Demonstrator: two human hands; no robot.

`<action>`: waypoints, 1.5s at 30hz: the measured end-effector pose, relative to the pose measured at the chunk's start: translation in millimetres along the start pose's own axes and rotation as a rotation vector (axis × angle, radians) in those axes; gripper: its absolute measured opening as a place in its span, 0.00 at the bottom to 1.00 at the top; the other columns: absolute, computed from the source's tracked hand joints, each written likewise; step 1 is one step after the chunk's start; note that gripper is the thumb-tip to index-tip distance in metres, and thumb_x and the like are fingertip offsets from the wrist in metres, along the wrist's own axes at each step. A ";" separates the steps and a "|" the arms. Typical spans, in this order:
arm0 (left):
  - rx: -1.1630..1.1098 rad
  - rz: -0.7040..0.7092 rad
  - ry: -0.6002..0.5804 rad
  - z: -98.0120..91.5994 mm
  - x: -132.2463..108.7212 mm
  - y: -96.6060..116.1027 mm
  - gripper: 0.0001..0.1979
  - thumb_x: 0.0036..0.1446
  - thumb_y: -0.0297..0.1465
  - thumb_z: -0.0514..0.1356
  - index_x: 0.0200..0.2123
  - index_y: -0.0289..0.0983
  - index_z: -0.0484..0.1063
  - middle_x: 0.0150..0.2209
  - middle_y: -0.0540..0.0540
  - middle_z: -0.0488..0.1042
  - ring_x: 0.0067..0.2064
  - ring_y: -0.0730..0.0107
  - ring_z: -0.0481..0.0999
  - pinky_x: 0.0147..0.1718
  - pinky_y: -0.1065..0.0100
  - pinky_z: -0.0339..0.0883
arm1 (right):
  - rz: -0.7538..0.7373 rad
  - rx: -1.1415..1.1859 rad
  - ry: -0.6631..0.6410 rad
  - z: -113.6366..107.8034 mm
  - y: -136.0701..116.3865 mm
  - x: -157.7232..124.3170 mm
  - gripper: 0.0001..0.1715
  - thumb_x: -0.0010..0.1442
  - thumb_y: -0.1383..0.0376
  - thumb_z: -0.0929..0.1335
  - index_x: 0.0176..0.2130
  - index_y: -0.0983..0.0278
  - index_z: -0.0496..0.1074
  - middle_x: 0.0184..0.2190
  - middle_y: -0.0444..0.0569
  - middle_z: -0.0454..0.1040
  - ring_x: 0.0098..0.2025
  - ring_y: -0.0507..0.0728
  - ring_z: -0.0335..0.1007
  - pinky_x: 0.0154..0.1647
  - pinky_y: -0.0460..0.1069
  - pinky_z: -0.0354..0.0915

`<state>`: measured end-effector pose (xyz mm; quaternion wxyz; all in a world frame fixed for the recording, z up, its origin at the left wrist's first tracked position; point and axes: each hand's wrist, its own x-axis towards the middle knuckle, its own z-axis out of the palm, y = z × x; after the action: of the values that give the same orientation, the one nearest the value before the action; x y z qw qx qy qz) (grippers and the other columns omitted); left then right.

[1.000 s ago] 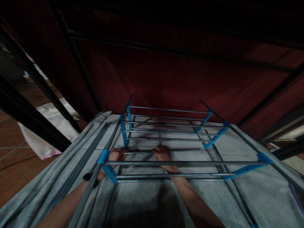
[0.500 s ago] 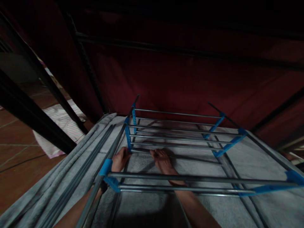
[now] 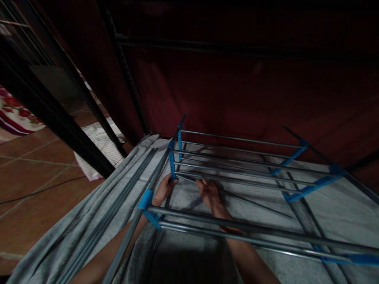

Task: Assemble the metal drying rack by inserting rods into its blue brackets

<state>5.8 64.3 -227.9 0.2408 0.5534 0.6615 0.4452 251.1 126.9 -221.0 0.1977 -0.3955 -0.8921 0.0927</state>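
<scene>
Dim scene. Landmark: the rack frame (image 3: 237, 165), grey metal rods joined by blue plastic brackets (image 3: 171, 163), sitting on grey fabric (image 3: 189, 252).

Surroundings: dark red cloth wall (image 3: 237, 90) right behind the rack frame. Black poles (image 3: 59, 118) slant up on the left of it. Beyond those, brown tiled floor (image 3: 35, 181) with a pale striped cloth (image 3: 100, 148) lying on it and a floral cloth (image 3: 14, 114) further left. A bundle of loose grey rods (image 3: 118, 205) lies along the rack frame's left edge on the fabric.

In the way: a second tier of rods (image 3: 251, 232) crosses in front of the rack frame, over both forearms; the person reaches under it.

Left hand (image 3: 164, 189): fingers curled, touching the lower end of the left blue bracket where one thin rod (image 3: 225, 195) meets it. Cannot tell if it fully grips.

Right hand (image 3: 210, 193): fingers bent down over that same thin rod, just right of the left hand. Loosely closed on it; grip tightness not clear.

Thin rod: sits at the near edge of the rack frame, below the other crossbars. Long axis runs left to right, near end at the left bracket, far end angled down toward the right across the fabric, not parallel to the other crossbars.
</scene>
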 end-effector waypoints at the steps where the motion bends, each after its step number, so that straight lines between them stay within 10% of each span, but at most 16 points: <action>1: -0.015 0.004 -0.002 -0.4 -0.2 -0.1 0.11 0.62 0.34 0.57 0.47 0.37 0.71 0.47 0.41 0.77 0.50 0.53 0.75 0.55 0.56 0.67 | -0.009 0.001 -0.017 0.2 -2.5 1.2 0.21 0.70 0.67 0.61 0.56 0.51 0.74 0.43 0.48 0.79 0.45 0.60 0.73 0.50 0.56 0.67; 34: -0.167 -0.042 -0.007 -3.1 1.7 -8.7 0.09 0.53 0.31 0.62 0.39 0.40 0.75 0.41 0.42 0.77 0.45 0.53 0.75 0.49 0.55 0.68 | -0.065 -0.095 -0.046 -0.1 5.1 -5.3 0.28 0.68 0.71 0.59 0.59 0.49 0.73 0.42 0.51 0.78 0.46 0.63 0.73 0.48 0.58 0.68; 45: -0.215 -0.062 -0.009 -3.7 4.4 -8.7 0.13 0.50 0.33 0.64 0.40 0.36 0.76 0.37 0.45 0.76 0.43 0.58 0.73 0.47 0.60 0.68 | 0.054 0.294 -0.016 -1.8 3.2 -5.7 0.23 0.66 0.66 0.62 0.53 0.46 0.78 0.41 0.52 0.79 0.48 0.65 0.71 0.53 0.59 0.62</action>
<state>-2.9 67.4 -232.9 0.3154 0.5059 0.6256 0.5032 257.5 124.7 -222.0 0.2438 -0.3855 -0.8595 0.2307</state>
